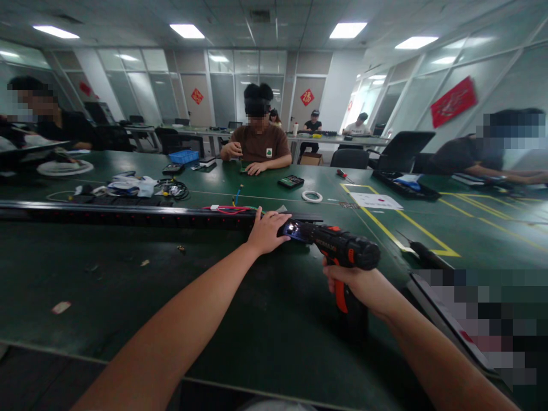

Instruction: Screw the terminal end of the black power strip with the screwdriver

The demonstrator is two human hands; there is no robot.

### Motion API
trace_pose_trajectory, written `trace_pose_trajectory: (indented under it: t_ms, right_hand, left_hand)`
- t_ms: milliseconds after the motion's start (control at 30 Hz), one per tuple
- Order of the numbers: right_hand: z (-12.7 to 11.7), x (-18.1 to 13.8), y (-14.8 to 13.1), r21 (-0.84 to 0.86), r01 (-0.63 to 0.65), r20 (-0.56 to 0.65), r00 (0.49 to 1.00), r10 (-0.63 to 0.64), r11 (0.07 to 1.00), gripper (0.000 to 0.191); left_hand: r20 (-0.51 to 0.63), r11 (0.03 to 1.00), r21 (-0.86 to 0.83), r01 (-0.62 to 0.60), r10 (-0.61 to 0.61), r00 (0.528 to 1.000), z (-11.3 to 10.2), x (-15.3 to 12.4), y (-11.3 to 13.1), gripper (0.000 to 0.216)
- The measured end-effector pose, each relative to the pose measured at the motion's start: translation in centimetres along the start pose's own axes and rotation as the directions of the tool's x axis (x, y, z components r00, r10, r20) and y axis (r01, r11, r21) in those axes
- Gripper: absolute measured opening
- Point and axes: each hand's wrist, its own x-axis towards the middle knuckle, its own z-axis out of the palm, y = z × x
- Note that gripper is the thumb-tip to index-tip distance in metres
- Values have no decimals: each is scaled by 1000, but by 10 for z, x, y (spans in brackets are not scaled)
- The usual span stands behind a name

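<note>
A long black power strip (128, 218) with small red marks along its side lies across the table and runs out of view at the left. My left hand (268, 233) is closed over its right end, fingers on top and thumb on the near side. My right hand (363, 284) grips a black and orange cordless drill (345, 246) by its handle, index finger at the trigger. The drill points left, its lamp lighting the strip's end beside my left thumb. Its bit tip cannot be made out. Red wires (233, 210) with a white connector (214, 208) lie along the strip's top.
Beyond the strip lie a white tape roll (312, 196), a small black case (290, 181), tangled cables (173, 189) and a blue basket (184, 156). A black-handled tool (428, 255) lies at the right. Opposite sits a person in a brown shirt (259, 142); others sit at both sides.
</note>
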Motion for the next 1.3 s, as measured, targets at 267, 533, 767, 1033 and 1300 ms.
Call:
trace_pose_trajectory:
  t_ms: [267, 533, 767, 1033, 1300]
  right_hand:
    - [1, -1, -2, -7, 15, -1, 1000, -15, 1000, 16]
    - [0, 0, -1, -10, 3, 3, 1000, -3, 1000, 18]
    - [1, 0, -1, -7, 12, -9, 1000, -12, 1000, 18]
    - [-1, 0, 1, -21, 17, 7, 1000, -16, 1000, 16]
    - [0, 1, 3, -9, 7, 4, 1000, -7, 1000, 19]
  left_hand:
    - [9, 1000, 26, 3, -3, 1000, 0, 0, 0, 67]
    - [0, 1000, 8, -3, 3, 1000, 0, 0, 0, 66]
    - [11, 1000, 23, 6, -6, 1000, 0, 0, 1, 68]
    - [6, 1000, 13, 3, -3, 1000, -1, 0, 1, 66]
    - [1, 1000, 5, 1, -1, 1000, -1, 1, 1, 64]
